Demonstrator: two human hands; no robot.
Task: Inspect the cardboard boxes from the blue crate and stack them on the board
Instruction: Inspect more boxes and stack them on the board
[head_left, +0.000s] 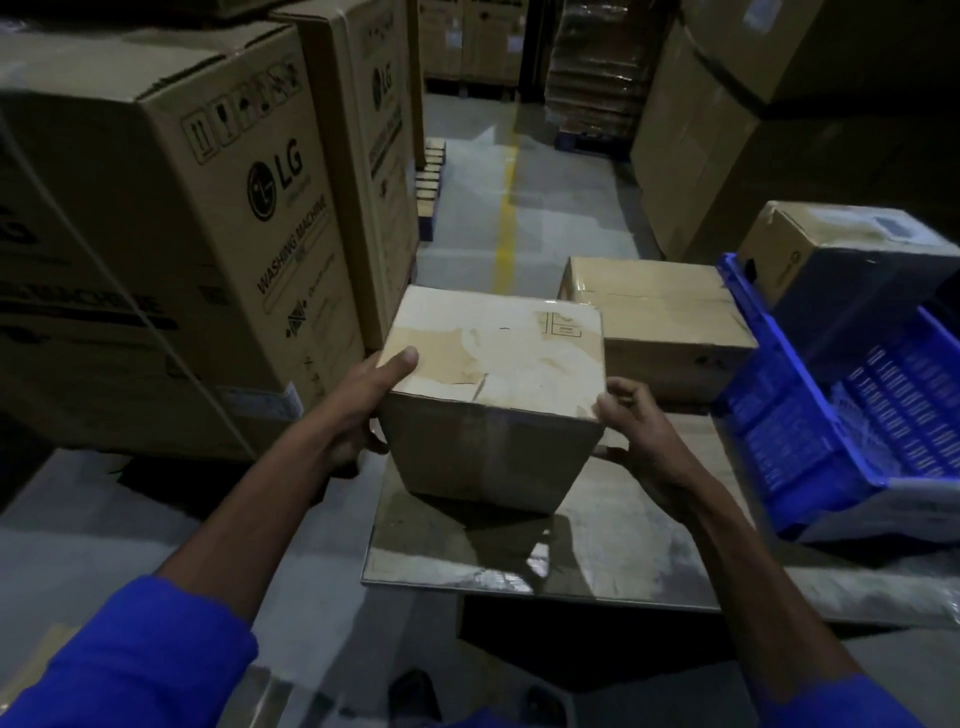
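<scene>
Sleeves: blue (145, 660), nearest, forearms bare.
Left hand (363, 410): grips box's left side, thumb on top.
Right hand (631, 423): clasps box's right near corner.
Held box (493, 395): over the board (613, 551); top label unreadable.
Second box (660, 322): far right on board.
Blue crate (831, 431): right, tilted; one box (831, 244) inside.
Big cartons (182, 234): far left, "LG", "WASHING MACHINE".

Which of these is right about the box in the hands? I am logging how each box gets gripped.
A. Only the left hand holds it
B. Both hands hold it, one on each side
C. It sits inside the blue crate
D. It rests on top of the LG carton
B: the left hand and the right hand grip opposite sides of the cardboard box, above the board.
</scene>
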